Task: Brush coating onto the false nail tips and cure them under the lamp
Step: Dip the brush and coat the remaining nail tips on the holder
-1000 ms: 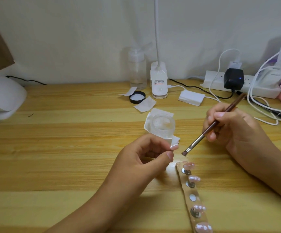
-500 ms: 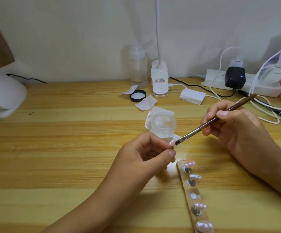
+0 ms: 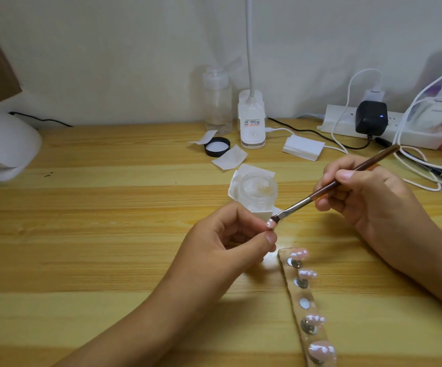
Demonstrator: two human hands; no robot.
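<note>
Brush bristles on a pink nail tip, pinched above the desk point(image 3: 103, 213).

At the far left edge we see the white domed lamp point(image 3: 2, 147), well apart from the work. Near the middle, the left hand point(image 3: 222, 245) curls its fingers point(image 3: 251, 218), thumb and forefinger pinching one nail tip point(image 3: 349, 223) (whatever it sits on is hidden in the grip) just in front of an open clear jar point(image 3: 259, 190) standing on white paper. Below it a holder strip point(image 3: 300, 293) lies on the desk with four more pink tips on metal studs and one stud bare. The brush point(image 3: 295, 207) touches the held tip, its brown handle slanting up right, clamped between the thumb and fingers of the right hand point(image 3: 373, 202). Behind, we see a power strip point(image 3: 421, 140).
</note>
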